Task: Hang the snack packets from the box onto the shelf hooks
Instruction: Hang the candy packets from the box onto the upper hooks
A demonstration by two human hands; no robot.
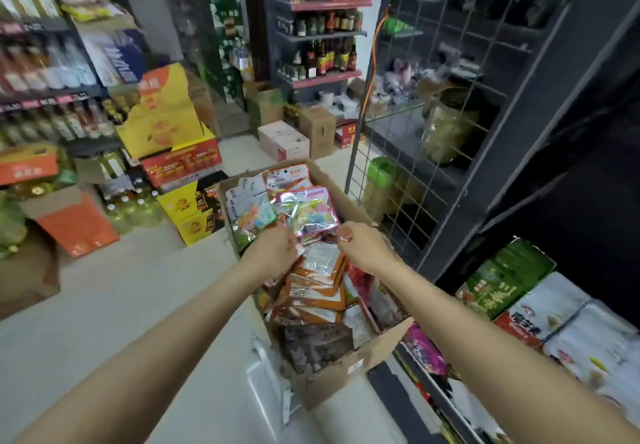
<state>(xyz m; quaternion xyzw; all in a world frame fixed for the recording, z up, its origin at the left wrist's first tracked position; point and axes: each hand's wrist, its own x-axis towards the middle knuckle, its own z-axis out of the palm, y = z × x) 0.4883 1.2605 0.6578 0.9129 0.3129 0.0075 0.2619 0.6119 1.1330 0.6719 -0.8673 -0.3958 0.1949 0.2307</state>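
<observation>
1 open cardboard box (349,371) on the floor holds too many snack packets (313,291) to count. 2 hands reach in: 1 left hand (273,249) and 1 right hand (363,246). 1 wire grid panel (433,114) stands beside it.

The box (346,371) on the floor (138,287) is plain brown cardboard, matt, with frayed edges. The snack packets (313,213) inside it are glossy plastic film, some with silvery foil that catches the light. The floor is smooth and pale, with a dull sheen. The rack (446,73) at the box's right edge is thin dark metal wire in a grid, fixed to a matt dark shelf frame (540,125). Behind the grid stands a clear jar (448,132), glass or plastic. The far cartons (173,125) are printed cardboard.
</observation>
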